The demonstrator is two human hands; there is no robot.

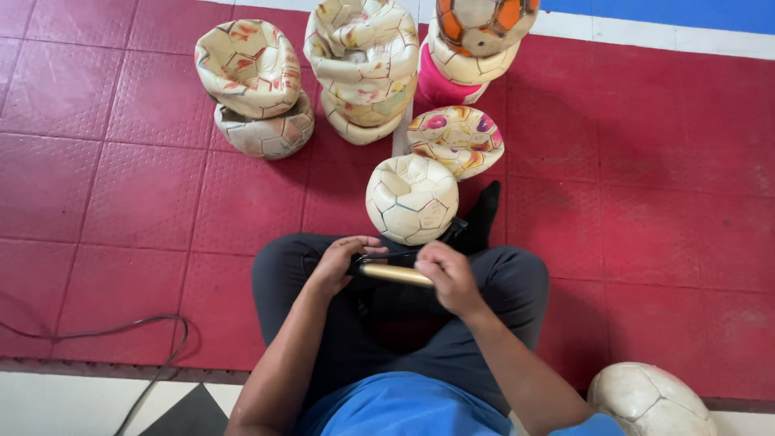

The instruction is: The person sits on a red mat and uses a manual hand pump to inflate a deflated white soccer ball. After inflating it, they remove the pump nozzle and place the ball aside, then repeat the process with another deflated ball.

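Note:
I sit cross-legged on a red mat. My left hand (337,262) and my right hand (446,274) both grip a slim hand pump (395,274) with a gold barrel and a black handle, held across my lap. A thin black hose runs from it toward a half-deflated white football (412,198) resting on the mat against my knees. The hose's far end is hidden behind the ball.
Several collapsed footballs are stacked ahead: a pair at left (254,85), a stack in the middle (363,64), a colourful one (456,137). An orange and white ball (483,23) sits on a pink-banded stack. A white ball (650,400) lies at my right. A dark cable (153,347) crosses the lower left.

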